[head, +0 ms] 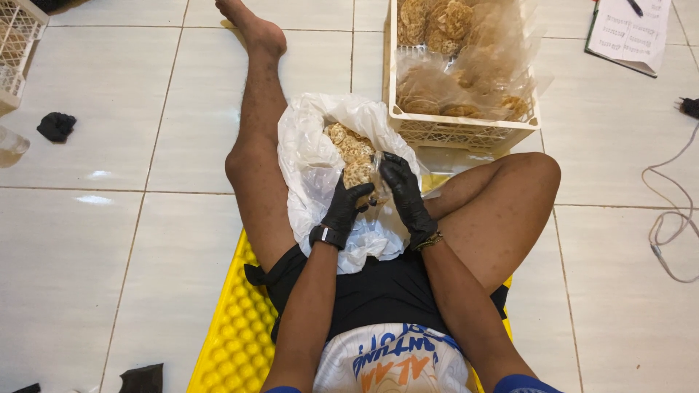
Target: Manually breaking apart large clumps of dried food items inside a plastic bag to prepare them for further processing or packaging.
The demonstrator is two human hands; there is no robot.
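Two hands in black gloves meet over the person's lap. The left hand (344,207) is closed around the lower part of a small clear packet of round crackers (359,175). The right hand (405,191) curls its fingers against the packet's right side and top, gripping it too. Whether the packet's mouth is sealed cannot be made out.

The packet sits at the opening of a large white plastic bag (309,171) that rests between the person's legs on the tiled floor (95,240). Loose crackers (344,138), pale brown and bumpy, show inside the bag just beyond the hands, so a good supply looks to be left unpacked.

Beyond the bag, toward the far edge of the floor, stands a cream plastic crate (466,131). It holds several clear filled packets (437,91) of the same crackers, piled loosely and reaching above the rim. Judging by that pile, a fair share of the packing seems done, with the packet in hand one more in progress.

The person sits on a yellow bumpy mat (229,342), left leg stretched out, right leg bent. Further out lie a black cloth (56,126) near the floor's left edge, a white wire rack (16,36) at the far left corner, a notepad (630,33) at the far right corner, and a grey cable (673,218) along the right edge.
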